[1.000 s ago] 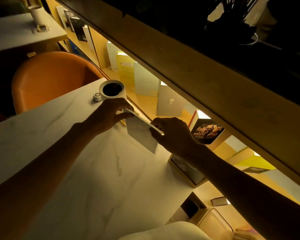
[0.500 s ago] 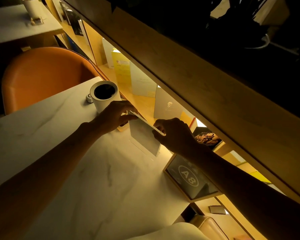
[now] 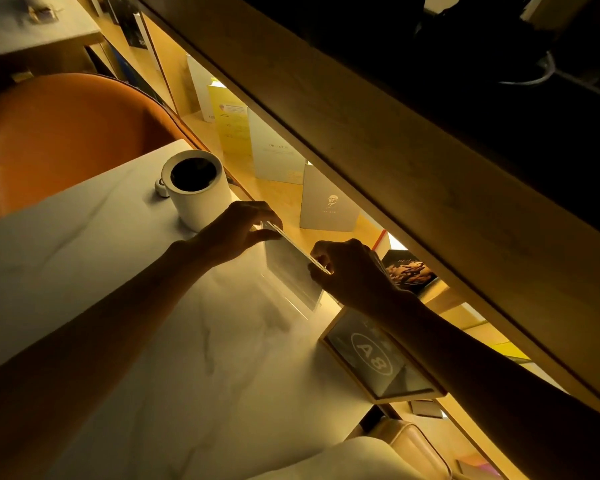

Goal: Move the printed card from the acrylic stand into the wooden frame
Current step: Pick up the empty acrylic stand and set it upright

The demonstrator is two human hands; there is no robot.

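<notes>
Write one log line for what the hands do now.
left hand: grips acrylic stand top | right hand: grips same | wooden frame: flat on table

mug (image 3: 197, 188) left of acrylic stand (image 3: 293, 271), wooden frame (image 3: 378, 358) right, on table (image 3: 84, 258)

you can read "a8" in a circle, upside down to you, on the dark insert in the wooden frame (image 3: 378, 358) at the table edge. print on the yellow card (image 3: 234, 128), the pale card (image 3: 276, 154) and the grey card (image 3: 328, 202) with a small emblem is too small to read.
</notes>
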